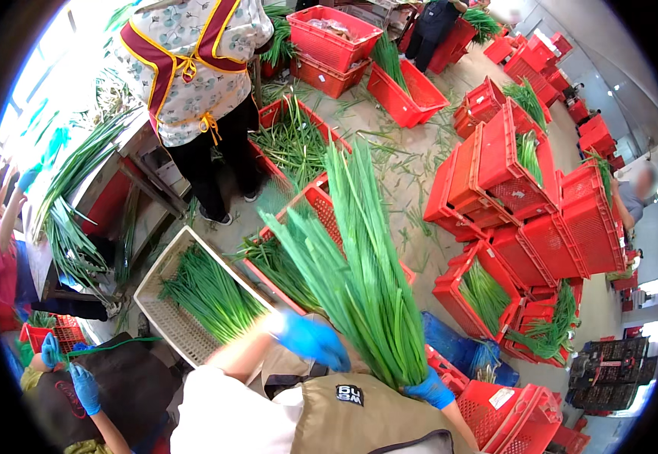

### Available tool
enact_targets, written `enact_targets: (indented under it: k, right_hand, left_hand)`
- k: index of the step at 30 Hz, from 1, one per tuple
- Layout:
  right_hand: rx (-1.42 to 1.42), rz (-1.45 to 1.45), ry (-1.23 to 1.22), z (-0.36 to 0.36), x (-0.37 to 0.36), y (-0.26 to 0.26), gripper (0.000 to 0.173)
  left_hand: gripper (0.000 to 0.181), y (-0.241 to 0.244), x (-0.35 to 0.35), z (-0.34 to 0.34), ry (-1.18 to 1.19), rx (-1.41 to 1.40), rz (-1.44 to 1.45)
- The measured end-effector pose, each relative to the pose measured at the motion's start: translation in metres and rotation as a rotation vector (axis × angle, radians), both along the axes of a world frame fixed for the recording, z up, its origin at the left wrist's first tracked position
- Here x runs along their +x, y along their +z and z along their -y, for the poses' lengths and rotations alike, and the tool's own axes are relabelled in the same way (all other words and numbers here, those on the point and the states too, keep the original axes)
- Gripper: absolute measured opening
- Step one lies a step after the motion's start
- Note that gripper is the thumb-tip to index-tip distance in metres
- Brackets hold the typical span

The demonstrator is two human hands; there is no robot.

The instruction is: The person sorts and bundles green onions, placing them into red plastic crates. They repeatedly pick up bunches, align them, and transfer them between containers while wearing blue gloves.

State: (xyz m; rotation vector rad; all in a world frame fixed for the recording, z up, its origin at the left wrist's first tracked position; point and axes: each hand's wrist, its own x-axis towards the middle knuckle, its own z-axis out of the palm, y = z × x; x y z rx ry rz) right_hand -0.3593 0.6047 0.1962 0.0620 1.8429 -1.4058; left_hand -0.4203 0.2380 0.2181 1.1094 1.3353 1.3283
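Note:
A large bundle of long green onion leaves (pixel 371 284) stands before my chest, its tips fanning outward. My right hand (pixel 431 390), in a blue glove, grips the bundle near its lower end. Also gloved in blue, my left hand (pixel 313 342) is motion-blurred in front of my tan apron (pixel 357 423), left of the bundle's base. Whether its fingers are apart or closed is unclear. Beside my left forearm sits a cream plastic crate (pixel 161 303) with green leaves (pixel 210 292) lying in it. Behind the bundle is a red crate (pixel 323 207) holding more leaves, partly hidden.
Stacked red crates (pixel 493 176) rise at right, near a blue bundle (pixel 456 346). A person in a patterned apron (pixel 190 74) stands at a table heaped with onions (pixel 85 153). At lower left, another person's gloved hands (pixel 85 389) hold a green strip. Leaf scraps litter the floor (pixel 386 170).

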Motion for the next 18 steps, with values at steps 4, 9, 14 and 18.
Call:
enact_targets:
  k: [4, 9, 14, 18]
  right_hand:
    - [-0.006, -0.004, -0.065, -0.007, 0.030, -0.010, 0.059]
    - [0.149, -0.110, 0.139, -0.010, 0.031, 0.001, 0.055]
    - [0.092, -0.045, 0.033, 0.004, 0.039, 0.012, 0.054]
    - [0.188, -0.125, 0.126, -0.003, 0.041, 0.002, 0.053]
  left_hand:
    - [0.049, 0.086, -0.095, 0.134, 1.308, 0.292, -0.073]
    - [0.074, 0.061, -0.177, 0.181, 1.195, -0.600, -0.287]
    - [0.090, 0.066, -0.175, 0.141, 0.809, -0.979, -0.250]
    - [0.068, 0.054, -0.173, 0.139, 0.713, -0.746, -0.195]
